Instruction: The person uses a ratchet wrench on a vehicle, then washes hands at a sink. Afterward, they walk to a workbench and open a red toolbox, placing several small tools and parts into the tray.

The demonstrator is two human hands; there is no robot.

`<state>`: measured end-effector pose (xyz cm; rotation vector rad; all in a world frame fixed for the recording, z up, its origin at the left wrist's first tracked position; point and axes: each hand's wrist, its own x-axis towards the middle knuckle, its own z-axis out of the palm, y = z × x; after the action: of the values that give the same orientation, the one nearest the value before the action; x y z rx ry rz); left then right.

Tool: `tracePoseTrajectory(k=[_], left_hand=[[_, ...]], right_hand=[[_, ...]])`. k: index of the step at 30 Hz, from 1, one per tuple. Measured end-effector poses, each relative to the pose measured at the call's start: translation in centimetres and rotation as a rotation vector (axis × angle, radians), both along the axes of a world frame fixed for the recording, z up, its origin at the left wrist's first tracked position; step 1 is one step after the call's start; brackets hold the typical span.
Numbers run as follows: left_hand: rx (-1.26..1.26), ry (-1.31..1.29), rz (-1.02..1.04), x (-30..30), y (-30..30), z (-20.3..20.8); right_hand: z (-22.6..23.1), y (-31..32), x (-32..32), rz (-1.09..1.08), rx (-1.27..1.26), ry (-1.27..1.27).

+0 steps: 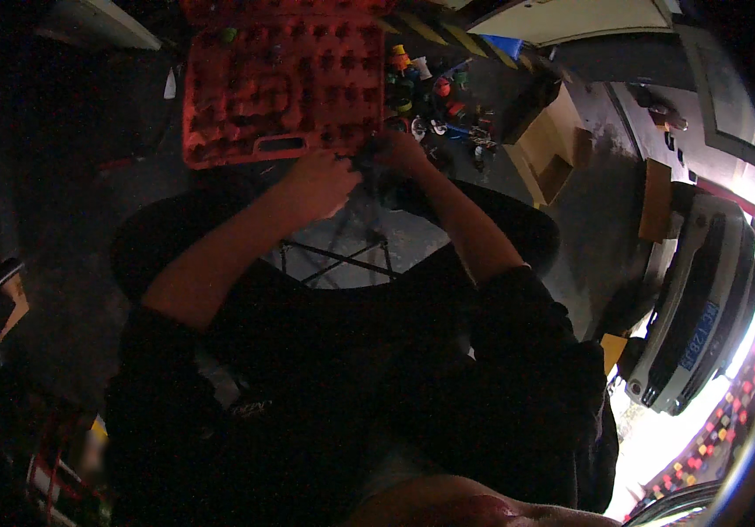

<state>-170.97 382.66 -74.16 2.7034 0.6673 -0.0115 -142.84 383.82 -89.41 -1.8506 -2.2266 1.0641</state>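
Note:
My left hand (320,183) is closed, its fingers curled, just in front of the handle edge of an open red plastic case (237,105). Close by on its right, my right hand (402,154) is closed too, at the case's near right corner. Between the two hands is something dark, too dim to make out. Moulded recesses cover the case's inside, and a small green piece (229,35) sits near its far left. To the right of the case lies a heap of small coloured caps and fittings (443,88).
An open cardboard box (546,140) stands right of the heap. Crossed thin metal legs (342,263) show between my knees. A vehicle (698,299) is at the far right by a bright opening. A white scrap (170,83) lies left of the case.

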Motion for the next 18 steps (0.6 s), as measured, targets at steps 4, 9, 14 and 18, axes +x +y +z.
tracePoseTrajectory(k=[4,9,14,18], left_hand=[[0.056,-0.021,-0.042,0.6,0.6,0.5],[-0.122,0.069,0.016,1.2,2.1,2.4],[-0.085,-0.069,0.089,1.2,3.5,4.0],[-0.025,-0.182,0.158,0.4,4.8,4.5]], right_hand=[[1.1,-0.2,-0.3,0.029,0.166,0.045],[5.5,0.1,-2.5,0.034,-0.011,0.048],[10.6,-0.4,-2.6,-0.028,-0.015,0.116],[19.3,-0.1,-4.0,-0.013,-0.017,0.170]])
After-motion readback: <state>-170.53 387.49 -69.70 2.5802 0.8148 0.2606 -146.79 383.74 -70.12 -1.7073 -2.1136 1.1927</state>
